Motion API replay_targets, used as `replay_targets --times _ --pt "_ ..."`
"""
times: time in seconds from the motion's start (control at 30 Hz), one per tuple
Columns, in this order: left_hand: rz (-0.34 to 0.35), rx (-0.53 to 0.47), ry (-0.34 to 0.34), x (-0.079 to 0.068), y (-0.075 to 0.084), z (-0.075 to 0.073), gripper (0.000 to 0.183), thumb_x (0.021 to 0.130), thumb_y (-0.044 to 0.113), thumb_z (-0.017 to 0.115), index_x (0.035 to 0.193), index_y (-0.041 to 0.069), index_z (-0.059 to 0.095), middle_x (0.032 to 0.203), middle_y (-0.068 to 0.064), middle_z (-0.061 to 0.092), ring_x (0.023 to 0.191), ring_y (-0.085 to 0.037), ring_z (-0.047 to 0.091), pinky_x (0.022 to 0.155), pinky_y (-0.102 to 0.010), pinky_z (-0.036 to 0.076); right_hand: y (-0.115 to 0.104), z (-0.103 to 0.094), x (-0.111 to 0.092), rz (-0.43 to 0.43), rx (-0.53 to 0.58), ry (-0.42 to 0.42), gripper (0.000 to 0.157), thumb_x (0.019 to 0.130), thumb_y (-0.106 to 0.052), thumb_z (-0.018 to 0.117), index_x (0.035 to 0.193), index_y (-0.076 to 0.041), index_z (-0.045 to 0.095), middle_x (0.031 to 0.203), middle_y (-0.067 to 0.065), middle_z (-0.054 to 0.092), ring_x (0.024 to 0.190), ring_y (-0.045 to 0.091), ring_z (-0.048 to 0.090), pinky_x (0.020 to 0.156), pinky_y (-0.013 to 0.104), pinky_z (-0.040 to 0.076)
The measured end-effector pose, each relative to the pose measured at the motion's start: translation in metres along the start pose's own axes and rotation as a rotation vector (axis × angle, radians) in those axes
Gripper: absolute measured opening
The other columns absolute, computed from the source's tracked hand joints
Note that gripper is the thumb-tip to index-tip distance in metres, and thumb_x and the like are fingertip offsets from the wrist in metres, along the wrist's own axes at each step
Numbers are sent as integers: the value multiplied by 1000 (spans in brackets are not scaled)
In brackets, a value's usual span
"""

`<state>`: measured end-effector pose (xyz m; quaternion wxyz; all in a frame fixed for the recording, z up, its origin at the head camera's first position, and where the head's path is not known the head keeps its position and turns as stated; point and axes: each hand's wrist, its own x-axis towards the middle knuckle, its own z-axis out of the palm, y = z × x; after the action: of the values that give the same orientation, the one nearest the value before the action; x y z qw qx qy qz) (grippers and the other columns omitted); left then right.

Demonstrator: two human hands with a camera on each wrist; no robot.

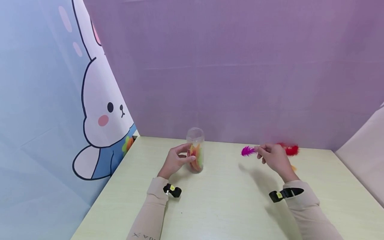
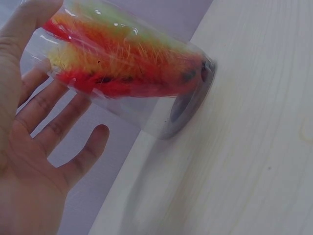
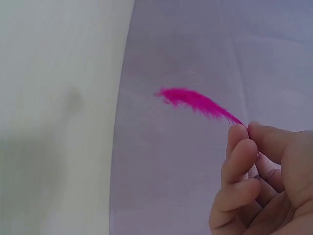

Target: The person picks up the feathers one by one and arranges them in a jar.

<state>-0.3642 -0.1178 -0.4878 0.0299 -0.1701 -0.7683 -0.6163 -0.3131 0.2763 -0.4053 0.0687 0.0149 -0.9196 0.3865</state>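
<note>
A clear plastic jar [image 1: 195, 136] stands upright on the table, with orange, red, yellow and green feathers [image 2: 132, 58] inside it. My left hand [image 1: 177, 160] holds the jar's side between thumb and fingers. Its mouth faces up and shows no lid in the head view. Between the thumb and index fingertip of my right hand [image 1: 273, 158] is a magenta feather [image 3: 195, 101], pinched by its quill end. The feather's tip points left, toward the jar, above the table. Red feathers [image 1: 291, 150] lie beyond the right hand, partly hidden by it.
A bit of yellow-orange feather [image 1: 294, 168] shows beside the right wrist. The pale wooden table [image 1: 210, 206] ends at a purple cloth backdrop [image 1: 234, 73]. On the left hangs a blue sheet with a cartoon rabbit [image 1: 105, 110]; a whitish cloth [image 1: 366, 156] borders the right side.
</note>
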Motion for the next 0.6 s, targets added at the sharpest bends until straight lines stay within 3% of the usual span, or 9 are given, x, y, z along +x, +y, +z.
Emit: replay_targets --times 0.33,0.6 --pt "3 4 5 1 -1 0 59 81 30 89 135 20 67 124 -7 73 116 -24 66 95 -38 59 -29 2 4 35 35 -24 41 100 -48 62 98 -7 70 74 3 66 70 24 59 55 29 39" --pt "7 -3 -1 1 -2 2 60 81 29 89 135 19 67 126 -7 73 117 -23 67 96 -37 59 -48 5 7 -10 84 -15 36 101 -43 62 95 -8 68 73 2 65 65 20 57 51 28 38"
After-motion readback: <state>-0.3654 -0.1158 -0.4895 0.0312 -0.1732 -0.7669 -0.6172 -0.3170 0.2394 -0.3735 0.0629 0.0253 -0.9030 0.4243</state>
